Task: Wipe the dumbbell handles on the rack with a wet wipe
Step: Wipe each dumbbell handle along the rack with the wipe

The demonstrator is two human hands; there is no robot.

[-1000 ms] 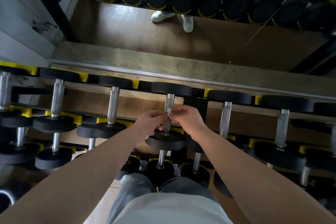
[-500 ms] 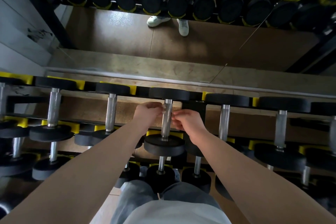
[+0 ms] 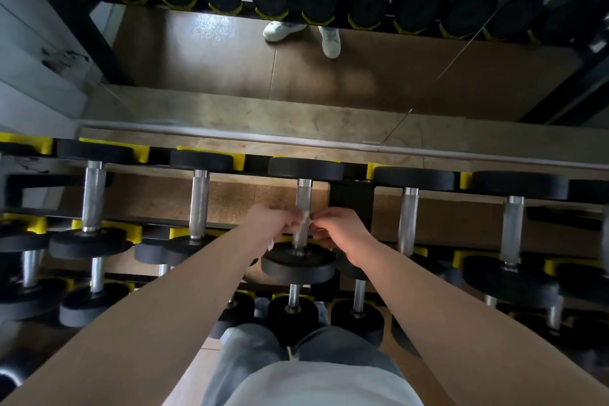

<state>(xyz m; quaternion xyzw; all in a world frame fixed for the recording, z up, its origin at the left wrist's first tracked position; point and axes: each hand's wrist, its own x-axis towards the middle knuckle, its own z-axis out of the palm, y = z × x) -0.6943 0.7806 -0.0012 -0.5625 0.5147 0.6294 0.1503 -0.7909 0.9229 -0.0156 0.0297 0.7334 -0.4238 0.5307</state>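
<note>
Wet wipe [image 3: 305,217] held against the centre dumbbell handle [image 3: 303,198], top tier of the rack [image 3: 351,204].
The left hand [image 3: 268,224] and right hand [image 3: 342,236] sit on either side of the handle with fingers curled, each pinching the pale wipe against the handle's lower half, just above the near weight disc [image 3: 298,262]. A white corner hangs below the left hand. Blur hides how far the wipe wraps round. Neighbouring dumbbells lie in yellow saddles.

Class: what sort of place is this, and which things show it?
Most likely a gym's weights area: rows of dumbbells on a tiered rack, with a wall mirror reflecting them.
</note>
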